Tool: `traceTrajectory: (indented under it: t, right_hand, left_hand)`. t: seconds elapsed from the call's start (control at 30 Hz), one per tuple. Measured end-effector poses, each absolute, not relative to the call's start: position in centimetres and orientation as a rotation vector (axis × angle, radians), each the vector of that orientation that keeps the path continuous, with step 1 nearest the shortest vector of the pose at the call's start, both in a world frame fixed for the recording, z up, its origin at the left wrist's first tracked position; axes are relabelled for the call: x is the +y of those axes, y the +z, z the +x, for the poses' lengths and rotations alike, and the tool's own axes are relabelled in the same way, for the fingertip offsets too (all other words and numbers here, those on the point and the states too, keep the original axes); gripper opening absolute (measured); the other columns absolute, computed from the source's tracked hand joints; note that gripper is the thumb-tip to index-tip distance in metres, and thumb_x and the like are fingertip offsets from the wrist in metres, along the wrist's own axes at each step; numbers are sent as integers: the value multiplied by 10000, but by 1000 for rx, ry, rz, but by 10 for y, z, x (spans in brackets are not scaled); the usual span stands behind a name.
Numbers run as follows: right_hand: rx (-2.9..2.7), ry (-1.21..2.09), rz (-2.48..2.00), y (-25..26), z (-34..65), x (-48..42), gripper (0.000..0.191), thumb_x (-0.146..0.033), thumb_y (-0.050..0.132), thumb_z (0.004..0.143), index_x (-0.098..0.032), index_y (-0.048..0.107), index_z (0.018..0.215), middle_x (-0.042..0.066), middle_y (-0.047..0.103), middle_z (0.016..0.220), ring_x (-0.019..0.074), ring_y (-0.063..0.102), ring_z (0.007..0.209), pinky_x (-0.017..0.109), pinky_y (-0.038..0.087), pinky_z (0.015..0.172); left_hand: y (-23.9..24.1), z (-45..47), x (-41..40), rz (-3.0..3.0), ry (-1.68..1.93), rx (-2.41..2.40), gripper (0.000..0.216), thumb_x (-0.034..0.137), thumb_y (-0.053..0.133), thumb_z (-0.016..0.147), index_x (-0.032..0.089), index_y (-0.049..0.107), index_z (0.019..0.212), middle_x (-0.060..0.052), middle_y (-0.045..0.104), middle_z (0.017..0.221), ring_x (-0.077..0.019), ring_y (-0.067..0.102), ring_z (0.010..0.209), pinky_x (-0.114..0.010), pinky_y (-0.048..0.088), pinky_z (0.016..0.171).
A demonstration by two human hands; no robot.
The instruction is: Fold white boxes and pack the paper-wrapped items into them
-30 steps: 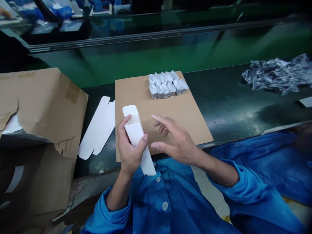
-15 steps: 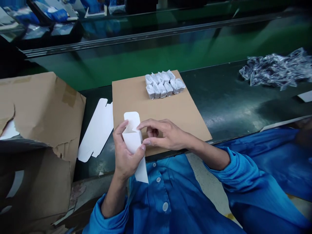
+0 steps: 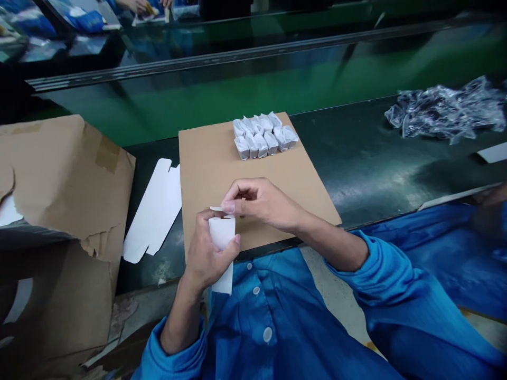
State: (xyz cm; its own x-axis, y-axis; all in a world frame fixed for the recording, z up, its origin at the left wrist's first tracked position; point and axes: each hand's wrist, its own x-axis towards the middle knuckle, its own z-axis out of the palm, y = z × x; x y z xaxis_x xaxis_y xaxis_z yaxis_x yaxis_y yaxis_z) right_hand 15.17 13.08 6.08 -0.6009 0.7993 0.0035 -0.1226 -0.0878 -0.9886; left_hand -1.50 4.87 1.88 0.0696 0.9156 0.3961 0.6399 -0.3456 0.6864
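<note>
A narrow white carton (image 3: 222, 232) stands nearly upright in front of me, with my left hand (image 3: 208, 250) wrapped round its sides. At its top end, my right hand (image 3: 257, 203) pinches the end flap between thumb and forefinger, and the flap is partly folded over the opening. The inside of the carton is hidden. Beneath my hands lies a brown cardboard sheet (image 3: 209, 163). Two rows of small white wrapped packets (image 3: 261, 136) stand at its far edge. Left of the sheet, a flat white carton blank (image 3: 152, 211) rests on the dark green bench.
At left is a torn brown cardboard box (image 3: 59, 179). A heap of clear plastic bags (image 3: 447, 111) lies at the far right, near a white card piece (image 3: 493, 153). A green wall (image 3: 237, 89) runs behind the bench (image 3: 348, 153); beyond it, another person's hands (image 3: 138, 6) show.
My right hand has moved up to the carton's top and bent the raised flap down toward the opening. The carton has turned more upright in my left hand.
</note>
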Motion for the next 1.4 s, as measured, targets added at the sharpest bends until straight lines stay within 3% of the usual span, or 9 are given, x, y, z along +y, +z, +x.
traceTrajectory:
  t: [0.2, 0.37, 0.47, 0.63, 0.93, 1.1, 1.23, 1.33, 1.4]
  right_hand:
    - [-1557, 1664, -802, 66, 149, 115, 229, -333, 782, 784, -145, 711, 894, 19, 699, 844, 115, 602, 735, 238, 476, 643]
    - [-1660, 1494, -799, 64, 149, 109, 146, -288, 703, 863, -162, 740, 926, 33, 725, 926, 136, 657, 827, 250, 511, 690]
    - [-1766, 1331, -730, 60, 150, 103, 149, -248, 639, 911, -183, 746, 991, 47, 730, 1045, 153, 670, 977, 297, 548, 842]
    - [-1934, 1025, -653, 48, 151, 95, 247, -216, 547, 961, -161, 706, 1143, 101, 708, 1171, 178, 630, 1144, 378, 515, 1023]
    - [-2138, 688, -658, 32, 150, 82, 321, -231, 412, 1004, -151, 660, 1191, 120, 652, 1267, 181, 594, 1200, 347, 507, 1019]
    - [-2353, 542, -938, 52, 158, 141, 422, -400, 427, 1022, -171, 501, 1368, 113, 582, 1372, 219, 555, 1225, 372, 484, 1010]
    - [-2489, -138, -1417, 49, 150, 214, 325, -181, 415, 989, -59, 577, 1242, 228, 559, 1353, 360, 429, 1316, 558, 299, 1110]
    - [-2676, -164, -1298, 32, 139, 239, 378, -22, 352, 935, -76, 602, 1213, 188, 646, 1218, 321, 422, 1331, 530, 244, 1143]
    - [-2802, -115, -1136, 24, 135, 240, 398, -40, 352, 949, -134, 586, 1258, 134, 660, 1201, 280, 480, 1268, 476, 322, 1097]
  left_hand:
    - [12, -4, 46, 2027, 1507, 1502, 782, 244, 729, 752, 250, 307, 1410, -80, 471, 1213, -199, 622, 1036, -313, 571, 788]
    - [15, -8, 41, 2006, 1276, 1561, 1078, 323, 734, 784, 260, -1, 1570, -183, 375, 1487, -289, 578, 1210, -393, 568, 890]
    - [18, -14, 39, 2106, 1170, 1628, 1005, 398, 719, 803, 260, 90, 1574, -179, 322, 1555, -335, 502, 1318, -440, 528, 978]
    - [22, -16, 39, 2130, 1088, 1594, 892, 391, 663, 849, 245, 149, 1563, -166, 430, 1491, -309, 530, 1294, -437, 522, 988]
    - [15, -9, 37, 1989, 1169, 1541, 774, 374, 664, 847, 253, 285, 1510, -131, 489, 1406, -259, 567, 1223, -387, 528, 961]
    - [6, -11, 63, 1440, 1358, 1692, 606, 468, 683, 830, 226, 448, 1334, -121, 554, 1294, -264, 598, 1158, -424, 525, 969]
    - [-6, -19, 92, 873, 1610, 1495, 403, 453, 588, 892, 234, 456, 1203, -82, 604, 1134, -206, 660, 1003, -388, 562, 900]
    - [-15, -27, 101, 769, 1672, 1484, 364, 408, 575, 894, 236, 445, 1187, -78, 619, 1105, -194, 662, 1017, -384, 552, 936]
    - [-22, -34, 100, 779, 1679, 1521, 396, 399, 598, 881, 231, 453, 1210, -75, 633, 1099, -195, 651, 1045, -396, 532, 975]
